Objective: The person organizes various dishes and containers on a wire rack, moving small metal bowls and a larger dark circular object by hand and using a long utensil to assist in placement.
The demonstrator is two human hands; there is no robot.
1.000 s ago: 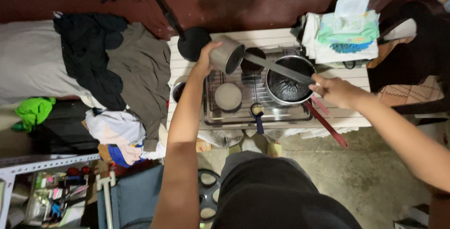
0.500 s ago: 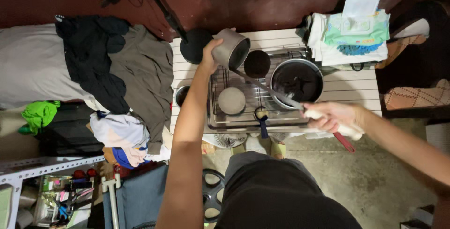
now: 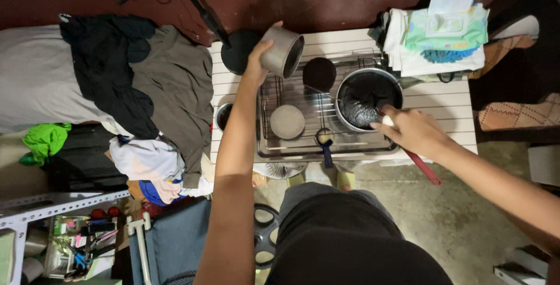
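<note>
The metal cup (image 3: 282,51) was held tilted in the air above the far left corner of the wire rack (image 3: 303,107), its open mouth turned toward the right. The left hand (image 3: 255,63) gripped it from the closed end, fingers (image 3: 274,27) wrapped over the rim of its base. It looked like thin, stiff steel, probably light, and its smooth wall could turn slippery if wet; a hold around the body seemed surer than a pinch at the lip.

The right hand (image 3: 411,130) was clenched around a red-handled utensil (image 3: 424,168), whose working end reached into the large dark pot (image 3: 366,98) at the right of the rack. That pot looked heavier and would likely need a grip at its rim or handle.

On the rack also lay 1 upturned round lid (image 3: 287,122), 1 small dark cup (image 3: 319,74) and a blue-handled strainer (image 3: 325,139). The rack sat in a tray on the white slatted tabletop (image 3: 443,101), with folded cloths (image 3: 434,46) at the far right corner and a heap of clothes (image 3: 146,87) to the left.
</note>
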